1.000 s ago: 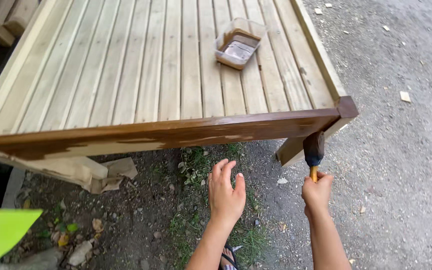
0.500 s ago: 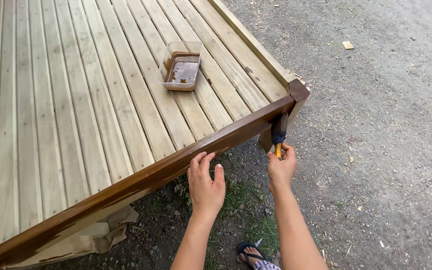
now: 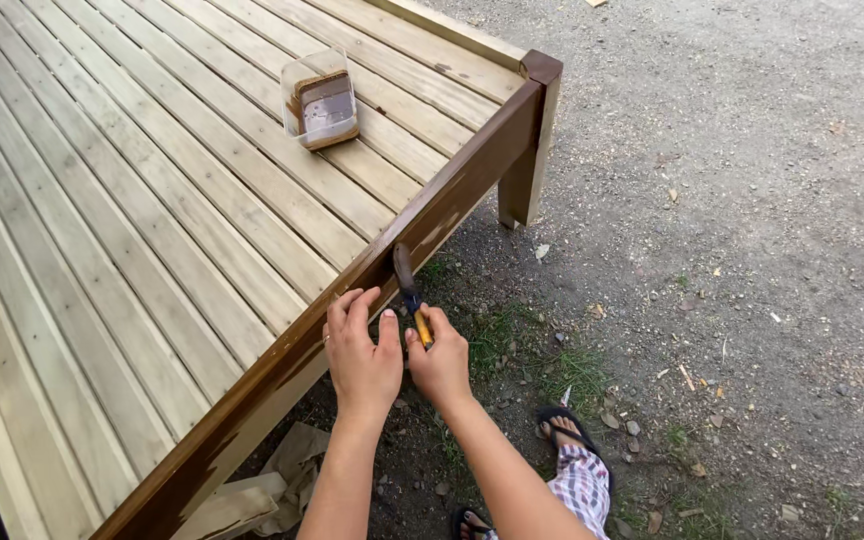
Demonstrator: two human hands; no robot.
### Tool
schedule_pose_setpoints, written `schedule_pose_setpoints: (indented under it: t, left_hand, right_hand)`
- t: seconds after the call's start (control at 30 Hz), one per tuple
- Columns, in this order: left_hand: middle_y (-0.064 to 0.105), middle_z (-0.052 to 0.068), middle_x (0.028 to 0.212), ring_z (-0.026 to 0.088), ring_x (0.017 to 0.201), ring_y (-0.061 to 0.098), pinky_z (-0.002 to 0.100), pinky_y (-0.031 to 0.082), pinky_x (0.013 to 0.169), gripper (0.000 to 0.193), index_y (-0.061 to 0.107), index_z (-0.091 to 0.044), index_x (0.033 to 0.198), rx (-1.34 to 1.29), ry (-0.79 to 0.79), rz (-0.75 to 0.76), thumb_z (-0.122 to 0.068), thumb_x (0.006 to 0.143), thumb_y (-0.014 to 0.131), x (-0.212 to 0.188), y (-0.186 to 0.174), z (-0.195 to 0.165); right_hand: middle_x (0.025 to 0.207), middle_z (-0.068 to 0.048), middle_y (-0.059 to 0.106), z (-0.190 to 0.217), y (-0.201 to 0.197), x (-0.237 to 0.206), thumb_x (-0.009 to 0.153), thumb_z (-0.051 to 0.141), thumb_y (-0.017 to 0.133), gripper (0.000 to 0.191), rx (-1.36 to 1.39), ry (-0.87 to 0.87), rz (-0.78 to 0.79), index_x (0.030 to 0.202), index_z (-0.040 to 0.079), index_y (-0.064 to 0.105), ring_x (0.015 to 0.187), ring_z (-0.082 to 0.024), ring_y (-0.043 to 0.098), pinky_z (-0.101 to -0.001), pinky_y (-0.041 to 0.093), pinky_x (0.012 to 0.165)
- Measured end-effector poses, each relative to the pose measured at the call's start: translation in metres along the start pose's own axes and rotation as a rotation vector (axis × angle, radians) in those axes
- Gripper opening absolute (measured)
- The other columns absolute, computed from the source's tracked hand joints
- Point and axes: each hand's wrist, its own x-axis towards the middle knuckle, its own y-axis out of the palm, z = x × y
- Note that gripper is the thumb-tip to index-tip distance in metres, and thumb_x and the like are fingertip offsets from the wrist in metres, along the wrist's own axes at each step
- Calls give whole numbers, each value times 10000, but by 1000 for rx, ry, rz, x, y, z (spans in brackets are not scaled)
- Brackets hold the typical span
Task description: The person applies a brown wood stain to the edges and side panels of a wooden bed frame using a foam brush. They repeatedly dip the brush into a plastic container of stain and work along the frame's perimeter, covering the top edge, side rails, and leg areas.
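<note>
Staining step, I judge: right hand (image 3: 442, 362) grips paintbrush (image 3: 407, 290), bristles on frame rail (image 3: 352, 300). Left hand (image 3: 360, 352) open, fingertips resting on rail beside brush. Stain tub (image 3: 322, 100) on slats behind rail. Next I'd stroke along rail.

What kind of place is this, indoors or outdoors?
Probably an outdoor yard: gravel ground with grass patches, where a slatted wooden platform is being stained with a brush in the right hand.

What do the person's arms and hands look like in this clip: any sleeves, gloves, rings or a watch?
Both forearms are bare up to the frame edge, with no sleeves in view. The left hand and the right hand wear no gloves, and no watch or bracelet shows at either wrist. Whether a finger carries a ring is too small to tell. The fingernails look short and unpainted.
</note>
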Motion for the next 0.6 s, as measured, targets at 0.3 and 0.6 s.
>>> schedule_pose_setpoints:
  t: [0.3, 0.6]
  left_hand:
    - [580, 126, 1328, 345, 1254, 542, 470, 410, 1073, 359, 670, -77, 1262, -29, 54, 0, -238, 946, 615, -7, -16, 8]
    - [550, 104, 1356, 324, 1303, 493, 476, 363, 1102, 372, 657, -101, 1283, 9, -12, 82, -277, 962, 589, -11, -21, 0]
  right_hand:
    - [957, -106, 767, -15, -32, -13, 918, 205, 718, 272, -70, 351, 76, 1150, 86, 639, 793, -249, 754, -387, 562, 727]
    - [936, -110, 769, -37, -59, 147, 891, 179, 754, 231, -23, 145, -177, 1060, 53, 659, 837, -237, 745, -372, 559, 767]
